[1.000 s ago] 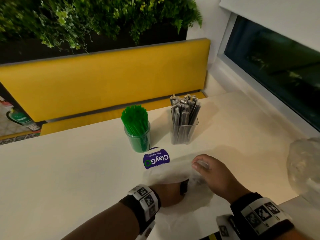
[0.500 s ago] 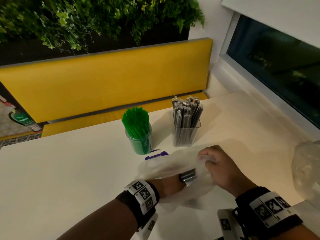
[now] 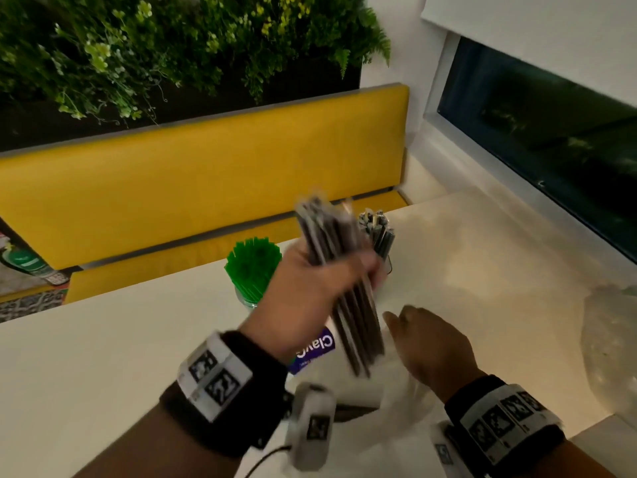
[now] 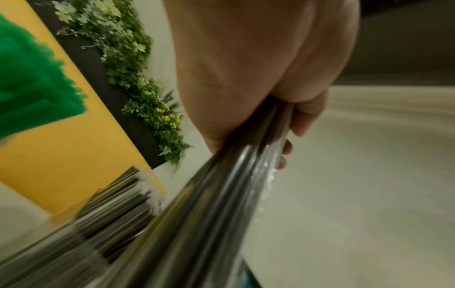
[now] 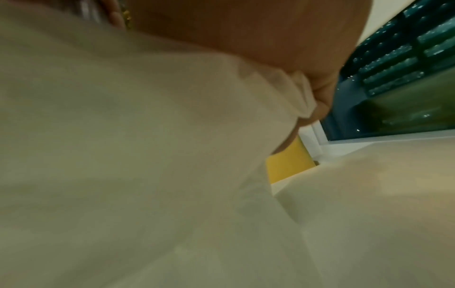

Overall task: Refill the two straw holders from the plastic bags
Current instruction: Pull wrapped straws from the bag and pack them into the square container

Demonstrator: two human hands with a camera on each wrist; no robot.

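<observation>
My left hand grips a thick bundle of grey wrapped straws, raised and tilted above the table; the left wrist view shows the same bundle blurred. Just behind it stands the clear holder packed with grey straws. The green holder, full of green straws, stands to its left. My right hand stays low on the table and pinches the edge of the translucent plastic bag, which lies under both wrists. A purple label shows on the bag.
A second crumpled plastic bag lies at the table's right edge. A yellow bench back and a planter of greenery run behind the table. A dark window is on the right.
My left hand has pulled the grey straw bundle out of the bag and lifted it up toward the clear holder. The right hand has dropped back to the table with the bag.
</observation>
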